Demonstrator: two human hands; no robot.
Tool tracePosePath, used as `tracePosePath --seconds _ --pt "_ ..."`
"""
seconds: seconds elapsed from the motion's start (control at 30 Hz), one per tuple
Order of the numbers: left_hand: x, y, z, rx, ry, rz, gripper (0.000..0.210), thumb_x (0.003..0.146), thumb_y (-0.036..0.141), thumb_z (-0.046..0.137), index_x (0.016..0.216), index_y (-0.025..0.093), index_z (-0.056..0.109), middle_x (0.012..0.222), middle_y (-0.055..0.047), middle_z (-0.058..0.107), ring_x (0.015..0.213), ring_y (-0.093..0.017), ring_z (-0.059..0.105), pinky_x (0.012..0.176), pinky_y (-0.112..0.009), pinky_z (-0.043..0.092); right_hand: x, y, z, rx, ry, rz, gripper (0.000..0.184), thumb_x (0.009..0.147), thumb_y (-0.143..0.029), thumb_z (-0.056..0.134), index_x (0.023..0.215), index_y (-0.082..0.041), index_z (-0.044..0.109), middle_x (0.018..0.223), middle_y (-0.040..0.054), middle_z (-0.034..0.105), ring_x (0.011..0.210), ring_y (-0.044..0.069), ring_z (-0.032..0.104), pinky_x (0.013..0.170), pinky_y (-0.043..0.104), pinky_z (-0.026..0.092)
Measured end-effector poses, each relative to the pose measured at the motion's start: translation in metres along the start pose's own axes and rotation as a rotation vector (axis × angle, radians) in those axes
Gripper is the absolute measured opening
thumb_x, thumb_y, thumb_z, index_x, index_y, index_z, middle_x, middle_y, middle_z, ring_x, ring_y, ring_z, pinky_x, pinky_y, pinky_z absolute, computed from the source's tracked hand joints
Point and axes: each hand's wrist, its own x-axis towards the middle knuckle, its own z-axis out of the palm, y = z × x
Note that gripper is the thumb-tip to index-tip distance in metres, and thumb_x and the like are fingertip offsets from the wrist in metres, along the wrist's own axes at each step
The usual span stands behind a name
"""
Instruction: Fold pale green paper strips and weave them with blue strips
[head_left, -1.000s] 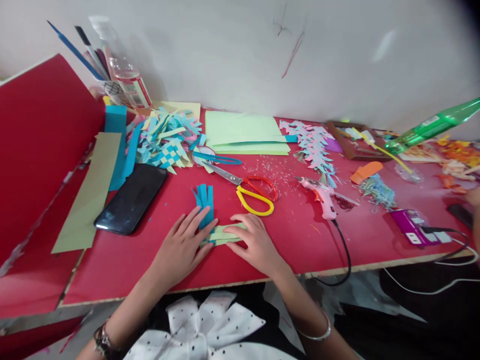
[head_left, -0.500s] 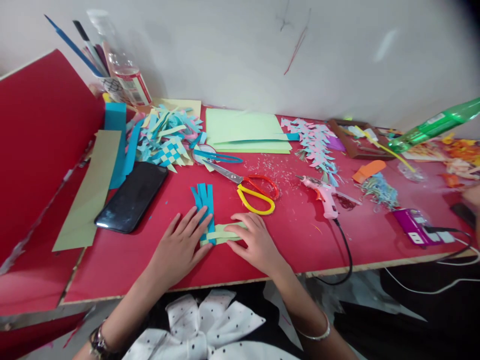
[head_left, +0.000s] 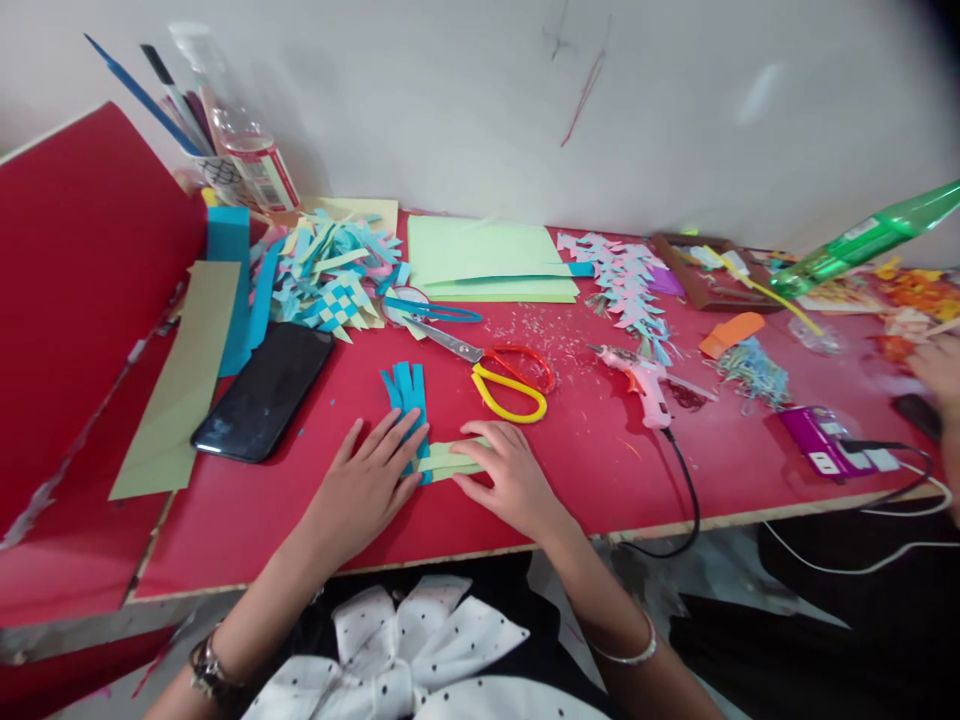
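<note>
My left hand lies flat with fingers spread. Its fingertips press on upright blue paper strips, whose cut ends fan out beyond them. Crossing these strips from the right are pale green paper strips. The fingers of my right hand are bent over the green strips' right ends, thumb below and the other fingers above. Part of the crossing is hidden under my left thumb and fingers. Just beyond my right hand rest scissors with one red and one yellow handle.
A black phone lies left, near paper strips and a pile of woven scraps. Green sheets lie behind. Rightward are a pink glue gun with a cord, a purple power box, a green bottle and another person's hand.
My left thumb has shifted slightly up onto the edge of the crossed strips. My right hand stays nearly in place. The other person's hand has come further into view at the right.
</note>
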Motion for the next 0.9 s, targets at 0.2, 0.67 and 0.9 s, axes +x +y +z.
tracePosePath --seconds 0.2,0.67,0.9 --pt "-0.001 0.001 0.002 -0.003 0.014 0.007 0.043 0.089 0.033 0.031 0.13 0.021 0.037 0.139 -0.005 0.033 0.128 -0.022 0.03 0.102 -0.045 0.023 0.006 -0.003 -0.006 -0.08 -0.043 0.064 0.021 0.081 -0.027 0.053 0.101 -0.023 0.055 0.1 0.0046 0.057 0.093 0.019 0.051 0.084 0.037 0.026" --pt "-0.011 -0.006 -0.003 -0.172 0.041 -0.043 0.068 0.077 0.047 0.049 0.135 0.021 0.024 0.138 -0.013 0.029 0.124 -0.029 0.031 0.098 -0.046 0.031 0.011 -0.021 -0.002 -0.136 -0.082 0.027 0.044 0.075 -0.042 0.056 0.114 -0.022 0.048 0.109 0.0082 0.054 0.099 0.023 0.047 0.09 0.041 0.023" --pt "-0.009 -0.015 -0.009 -0.221 -0.028 -0.014 0.057 0.077 0.047 0.051 0.125 0.02 0.038 0.123 -0.011 0.046 0.11 -0.026 0.045 0.09 -0.041 0.039 0.011 -0.019 0.002 -0.146 -0.078 -0.02 0.027 0.082 -0.036 0.05 0.105 -0.023 0.054 0.107 0.0064 0.056 0.098 0.02 0.049 0.092 0.041 0.019"
